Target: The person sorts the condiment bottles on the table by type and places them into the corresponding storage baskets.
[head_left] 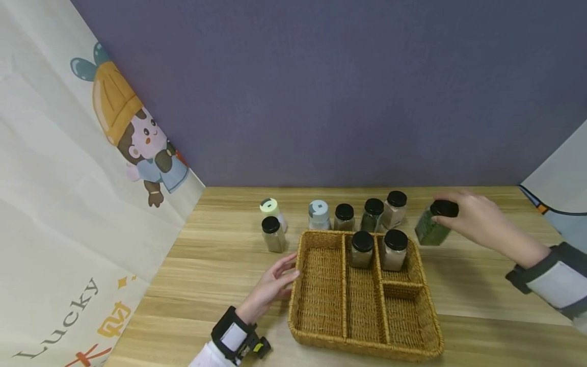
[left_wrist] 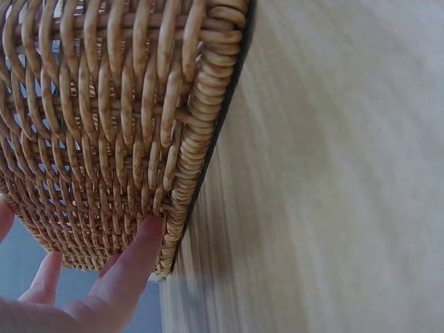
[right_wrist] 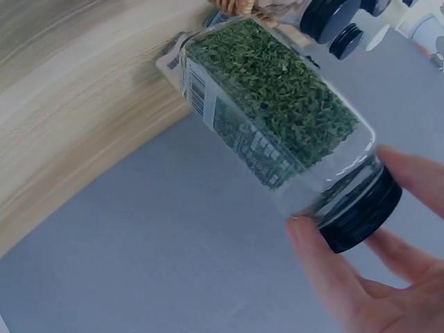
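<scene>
A clear spice jar of dried green herbs (right_wrist: 277, 97) is in my right hand (head_left: 477, 219), which pinches its black lid with fingers and thumb. The jar tilts beside the back right corner of the divided wicker basket (head_left: 321, 339). My left hand (head_left: 270, 283) rests its extended fingers against the basket's left wall, also seen in the left wrist view, where a fingertip (left_wrist: 149, 229) touches the weave. Inside the basket stand two black-lidded jars: one (head_left: 362, 250) at the back of the middle compartment, another (head_left: 394, 251) in the back right compartment.
Behind the basket stand a white-blue-capped shaker (head_left: 319, 214) and several black-lidded jars, one with green contents (head_left: 372, 216). Left of them are a green-capped shaker (head_left: 269, 207) and a black-lidded jar (head_left: 273, 237). A purple-grey panel (head_left: 344, 92) borders the wooden table's (head_left: 206, 265) back.
</scene>
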